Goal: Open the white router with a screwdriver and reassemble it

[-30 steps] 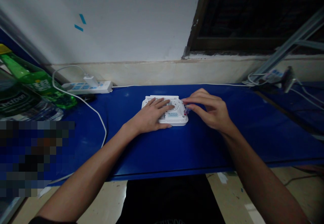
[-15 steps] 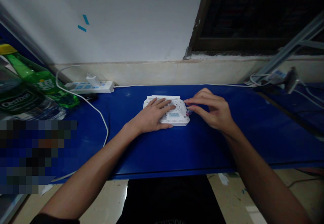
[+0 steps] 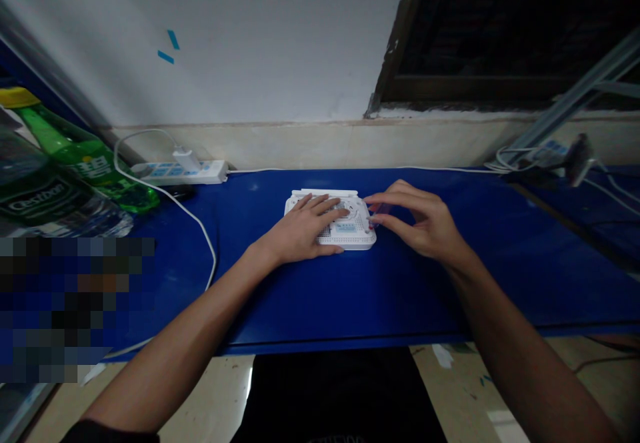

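Note:
A small white device (image 3: 350,229) with a perforated top and a pale blue label lies flat on the blue table (image 3: 350,289). My left hand (image 3: 300,233) rests flat on its left half, fingers stretched out across the top. My right hand (image 3: 423,221) sits at the device's right edge, thumb and fingers pinched on a small reddish, partly clear object (image 3: 379,213) that I cannot make out, touching or almost touching the device's right side.
A white power strip (image 3: 183,172) with a plugged-in charger lies at the back left, its white cable (image 3: 200,229) looping forward over the table. Green bottles (image 3: 85,163) lean at the far left. More cables and a metal frame (image 3: 545,153) are at the back right.
The view has drifted slightly. My right hand has lifted its fingers a little at the device's right edge, so the small object shows more. My left hand has stayed put.

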`<state>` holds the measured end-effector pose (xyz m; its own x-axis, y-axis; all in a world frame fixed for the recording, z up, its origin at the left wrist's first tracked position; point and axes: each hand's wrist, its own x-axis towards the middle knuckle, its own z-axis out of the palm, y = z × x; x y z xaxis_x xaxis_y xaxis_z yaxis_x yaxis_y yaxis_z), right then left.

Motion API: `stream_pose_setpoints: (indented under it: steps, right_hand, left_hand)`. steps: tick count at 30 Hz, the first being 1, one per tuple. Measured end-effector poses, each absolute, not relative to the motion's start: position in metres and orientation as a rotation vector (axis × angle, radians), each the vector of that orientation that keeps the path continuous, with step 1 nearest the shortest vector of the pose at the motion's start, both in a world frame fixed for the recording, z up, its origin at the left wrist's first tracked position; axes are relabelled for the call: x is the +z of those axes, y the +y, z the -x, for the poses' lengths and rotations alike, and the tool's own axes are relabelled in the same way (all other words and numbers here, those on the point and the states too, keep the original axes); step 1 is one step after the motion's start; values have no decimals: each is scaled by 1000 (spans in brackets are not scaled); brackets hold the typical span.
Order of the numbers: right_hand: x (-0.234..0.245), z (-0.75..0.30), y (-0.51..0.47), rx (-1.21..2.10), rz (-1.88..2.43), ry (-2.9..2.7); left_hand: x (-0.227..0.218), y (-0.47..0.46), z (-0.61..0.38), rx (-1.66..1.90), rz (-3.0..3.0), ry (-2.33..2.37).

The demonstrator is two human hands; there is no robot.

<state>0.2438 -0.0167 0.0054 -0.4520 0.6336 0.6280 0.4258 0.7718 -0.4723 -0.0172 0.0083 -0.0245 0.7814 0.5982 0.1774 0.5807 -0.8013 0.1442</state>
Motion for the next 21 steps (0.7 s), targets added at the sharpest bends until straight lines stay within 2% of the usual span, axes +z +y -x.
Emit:
stream_pose_setpoints:
  steps: [4,11,21]
  right_hand:
    - [5,-243,-17,243,813,-2130]
    - [2,-243,-19,462,808,-2137]
    - [0,-239,-19,131,862,-2164]
  left_hand:
    - [-26,9,17,343,-2894,955]
    - [-26,9,17,348,-2899,952]
    - [-25,8,17,323,-2900,961]
